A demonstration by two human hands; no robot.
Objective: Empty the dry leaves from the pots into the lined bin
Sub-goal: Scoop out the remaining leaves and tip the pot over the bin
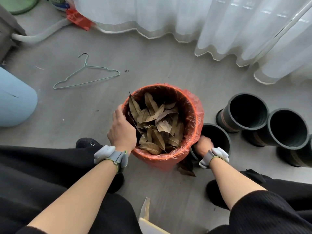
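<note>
Left hand (122, 130) grips rim of lined bin (162, 162), heaped w/ dry leaves (157, 122). Right hand (203, 144) reaches into pot (226, 138) just beside it, fingers hidden, grip can't be told. Next, prob.: lift pot, tip over bin.

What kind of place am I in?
Probably a room at home, near a window: sheer white curtains reach the grey wood-look floor, and a green wire clothes hanger lies on it.

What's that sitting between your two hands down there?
The red-lined bin, holding dry leaves, in the head view. The left hand holds its rim; the right hand is in a black pot.
</note>
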